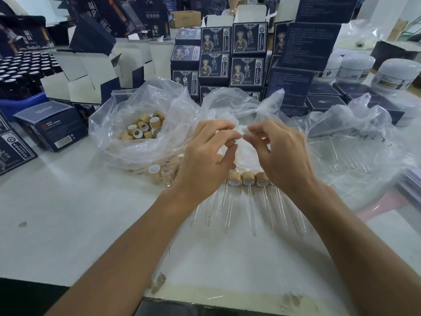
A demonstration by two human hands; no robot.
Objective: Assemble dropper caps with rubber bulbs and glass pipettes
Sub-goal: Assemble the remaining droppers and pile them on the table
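From the head view, both hands meet above the middle of the white tabletop (68, 213), fingertips almost touching. The left hand (205, 156) curls its fingers round a wooden dropper cap (230, 143), which peeks out between thumb and forefinger. The right hand (280, 153) pinches a small white rubber bulb (245, 130) between thumb and forefinger — the bulb sits just beside the cap, right at the left fingertips.

Below the hands, a row of finished droppers (248, 179) lies on the tabletop, wooden caps side by side, glass pipettes (251, 213) pointing toward the person. To the left, a clear plastic bag (127, 106) holds loose wooden caps (143, 128); a few more caps lie at its near edge. Behind the hands sits a second bag with white contents (227, 103), and to the right a third bag (364, 124) with glass tubes inside. Dark blue printed boxes (248, 55) are stacked at the back, with white jars (396, 76) at far right.
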